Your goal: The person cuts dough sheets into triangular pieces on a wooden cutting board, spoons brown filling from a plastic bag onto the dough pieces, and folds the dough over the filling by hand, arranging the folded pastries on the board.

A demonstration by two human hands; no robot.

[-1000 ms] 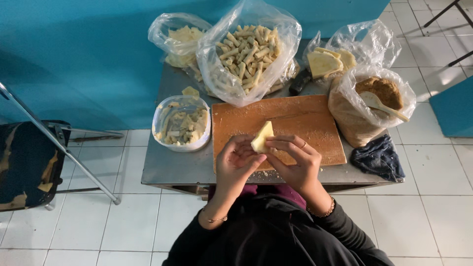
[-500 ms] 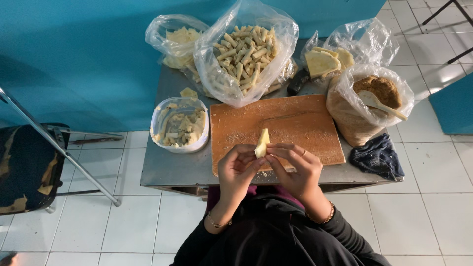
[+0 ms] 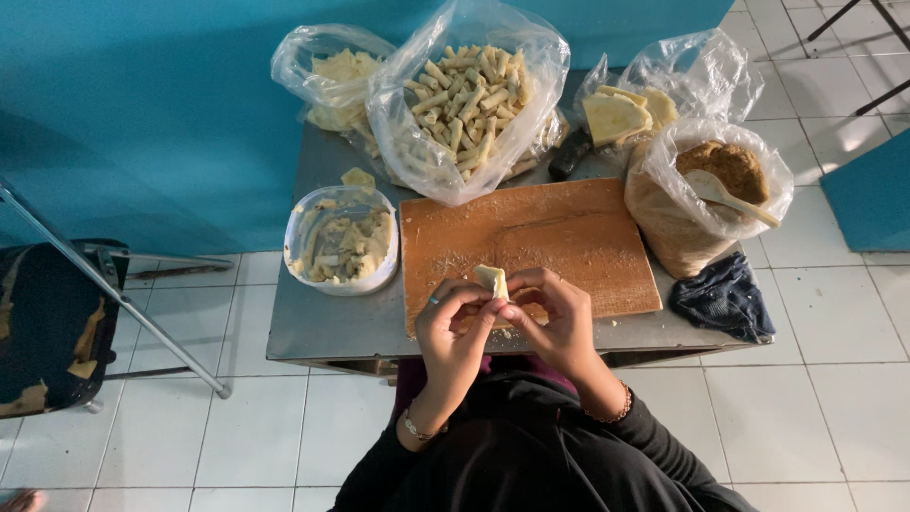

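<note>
Head view – we've got pale yellow dough piece (image 3: 492,281) pinched between fingertips of left hand (image 3: 453,329) and right hand (image 3: 557,320), just above wooden board (image 3: 569,237). Behind it, clear bag of rolled sticks (image 3: 464,95) – brown crumb bag (image 3: 706,194) at right.

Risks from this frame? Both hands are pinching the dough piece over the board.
1. The pale dough piece is held only at the fingertips of the left hand and right hand, above the near edge of the wooden board; a slip could drop it off the table.
2. The bag of brown filling stands at the table's right edge with a spoon leaning out; a nudge might tip it.
3. The dark cloth overhangs the table corner and may slide off.
</note>
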